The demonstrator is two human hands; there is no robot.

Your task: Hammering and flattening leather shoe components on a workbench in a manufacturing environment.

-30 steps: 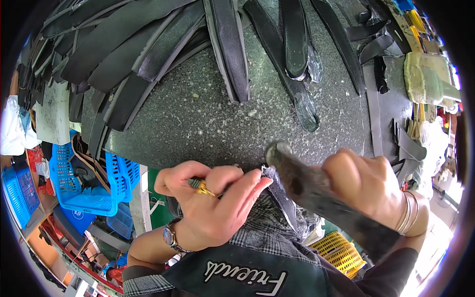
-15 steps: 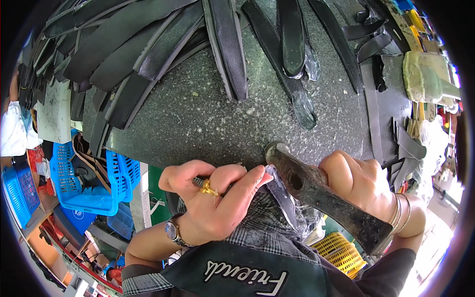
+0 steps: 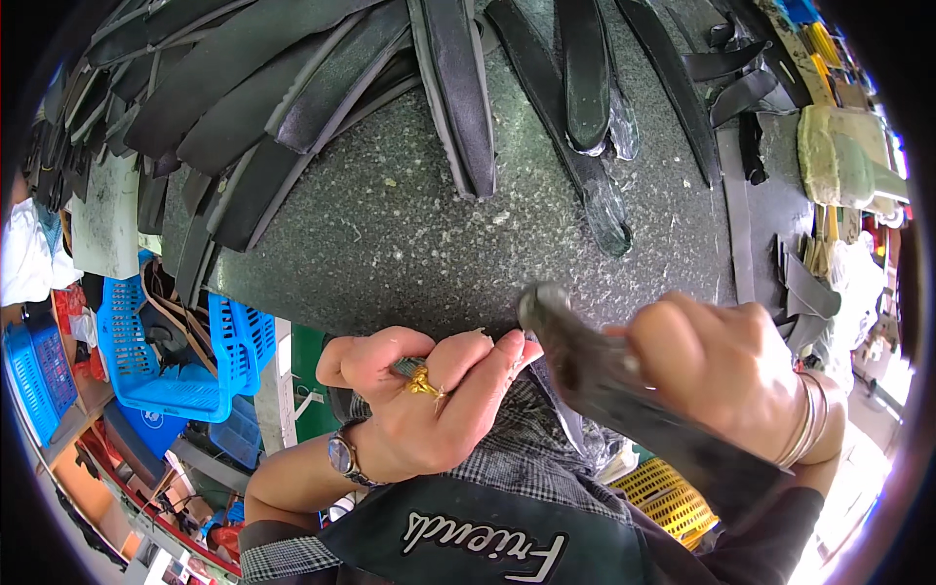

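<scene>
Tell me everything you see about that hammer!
The hammer has a dark, metal-looking head, blurred here. Its narrow, rounded end is at the table's near edge, close to the left hand; contact there is unclear. The broader end slants toward the picture's lower right. The right hand grips it, hiding most of the handle.

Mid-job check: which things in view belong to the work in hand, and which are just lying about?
In the work:
hammer, in the right hand
dark strip, at the left hand
worktop
black strips on it, probably

Seemingly lying about:
blue baskets, left
yellow basket, lower right
</scene>
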